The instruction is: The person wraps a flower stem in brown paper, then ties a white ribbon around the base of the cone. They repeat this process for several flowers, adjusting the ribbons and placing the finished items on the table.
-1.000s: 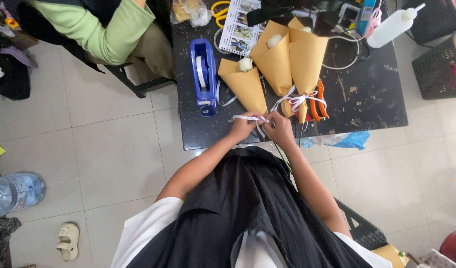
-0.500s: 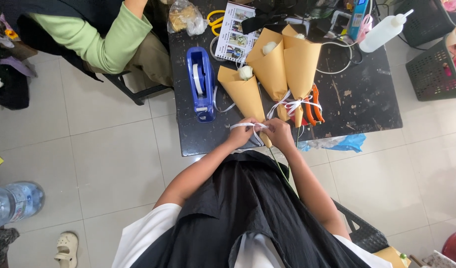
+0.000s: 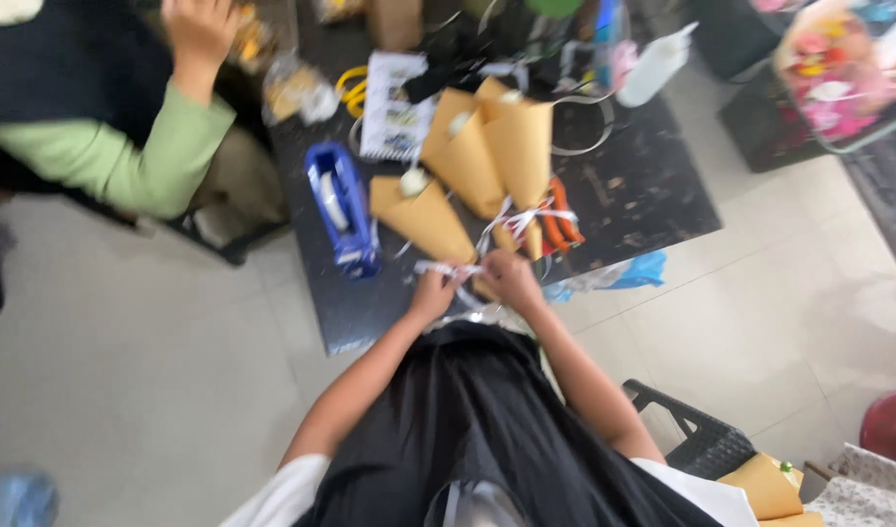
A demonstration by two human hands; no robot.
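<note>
1. The left hand [image 3: 433, 291] and the right hand [image 3: 508, 278] meet at the near edge of the dark tabletop [image 3: 643, 195], close together.
2. Between them runs a white ribbon [image 3: 448, 269]; the left hand's grip is pinched on one end of it, and the right hand's grip is closed on the other part, at the narrow tip of a kraft paper cone [image 3: 423, 217].
3. That cone lies flat on the tabletop, its tip toward the hands and its wide mouth pointing away, with a pale round flower head [image 3: 413, 182] showing at the mouth.
4. The picture is blurred by motion, so the knot or loop in the ribbon cannot be made out.
5. 2 more paper cones [image 3: 497, 146] lie just beside the first one, to its right, their tips bound with white ribbon too.
6. Orange-handled scissors [image 3: 563, 215] lie next to those tips.
7. A blue tape dispenser [image 3: 342, 207] stands to the left of the first cone, near it but apart.
8. Farther back on the tabletop are a printed sheet [image 3: 391, 119] and a white squeeze bottle [image 3: 655, 66].
9. A blue plastic bag [image 3: 635, 273] hangs at the tabletop's near right edge.
10. At the upper left another person's arm in a green sleeve [image 3: 116, 161] reaches toward the far end of the tabletop.
</note>
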